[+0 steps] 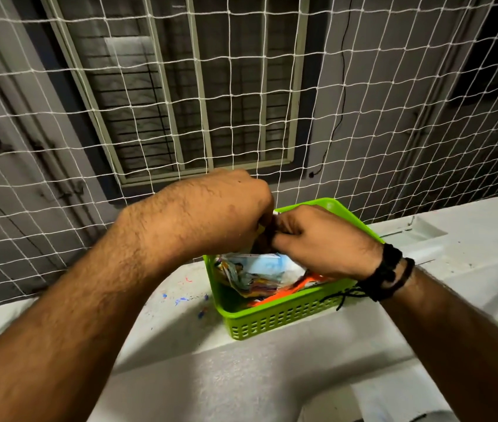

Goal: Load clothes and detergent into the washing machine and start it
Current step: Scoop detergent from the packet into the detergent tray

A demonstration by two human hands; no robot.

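Pinching packet (274, 215) between hands (232, 214) (323, 242)

White netting (363, 117) spans a barred window (199, 95); paint flecks (180, 300) dot the ledge (180, 345).

A lime-green basket (275, 319) with a gridded wall sits on the white, blue-and-red-speckled counter (180, 300), holding pale-blue packets (267, 264) and an orange piece (284, 292), behind it white square-mesh netting (58, 141).
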